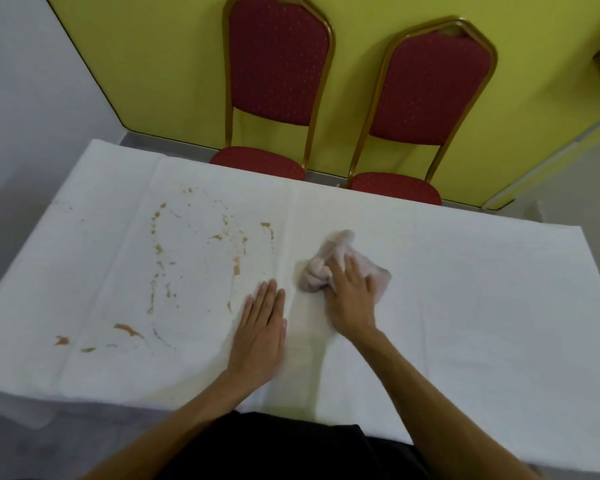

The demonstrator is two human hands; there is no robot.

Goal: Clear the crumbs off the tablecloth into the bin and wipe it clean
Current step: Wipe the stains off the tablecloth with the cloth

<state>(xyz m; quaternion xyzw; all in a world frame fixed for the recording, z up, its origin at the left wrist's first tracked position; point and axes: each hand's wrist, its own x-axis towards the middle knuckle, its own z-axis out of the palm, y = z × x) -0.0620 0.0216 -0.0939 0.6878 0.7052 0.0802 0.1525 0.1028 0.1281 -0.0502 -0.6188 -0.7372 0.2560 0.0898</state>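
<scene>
— Nearest first: why so flat, that left hand?
— Probably to pin the tablecloth taut, so no bunching under the wiping. Palm down, fingers straight and close together, holding nothing. Forearm reaching in from the near edge.
— And just beside it, the right hand?
— Laid on top of a crumpled pale cloth, fingers fairly straight over the wad. Pressing it down rather than clutching it, as far as can be told. Wrist turned toward the left, arm stretched in from the near right.
— Why there, on the middle crease?
— Seemingly set for a sweep leftward. Orange-brown smears scattered over the left half of the tablecloth, apart from the cloth, not yet wiped.
— Crumbs? Bin?
— Too soft a picture to tell loose crumbs from stains. No bin anywhere in view.
— Farthest off?
— Two red chairs with gold frames, left chair and right chair, seats drawn up to the far edge of the tablecloth. Out of the wiping path, so no need to shift either.
</scene>
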